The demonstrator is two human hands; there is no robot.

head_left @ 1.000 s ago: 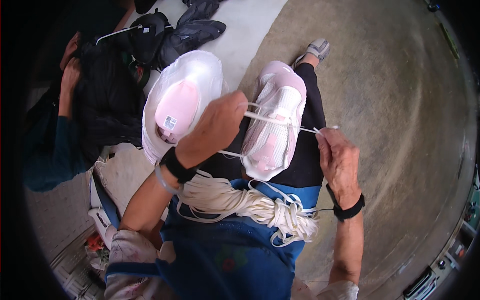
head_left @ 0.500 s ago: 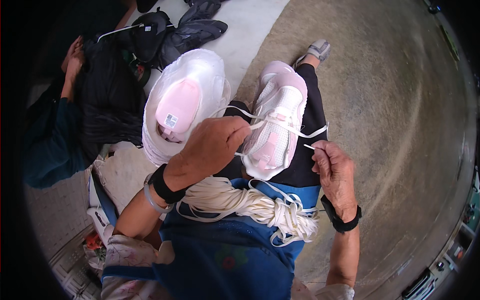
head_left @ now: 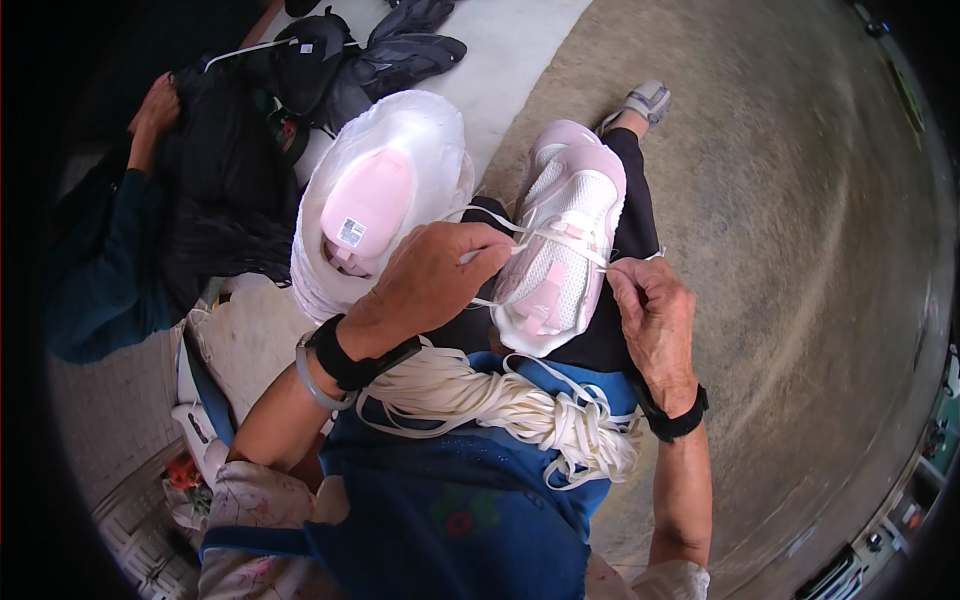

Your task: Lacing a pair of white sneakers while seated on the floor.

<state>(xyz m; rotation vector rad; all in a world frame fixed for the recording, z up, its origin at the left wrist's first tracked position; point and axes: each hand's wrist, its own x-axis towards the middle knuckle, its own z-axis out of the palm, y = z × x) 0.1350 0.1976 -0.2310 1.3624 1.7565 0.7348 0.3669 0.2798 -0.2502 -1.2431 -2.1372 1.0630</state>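
Observation:
A white and pink sneaker rests on my thigh, toe pointing away from me. A flat white shoelace crosses its upper. Left of the shoe, my left hand is closed in a pinch on the lace. My right hand pinches a thin lace end at the shoe's right edge; its fingertips partly hide it. Across my blue apron lies a thick bundle of white shoelaces, knotted at its right end.
To the left stands a white shoe-shaped piece with a pink insole in it. Black shoes lie on a pale surface behind. At the far left, another person in a dark sleeve sits close by. Concrete floor extends rightward.
My right hand has moved up and left with the lace end, to the shoe's edge. My left hand has shifted slightly up and right, still pinching the lace.

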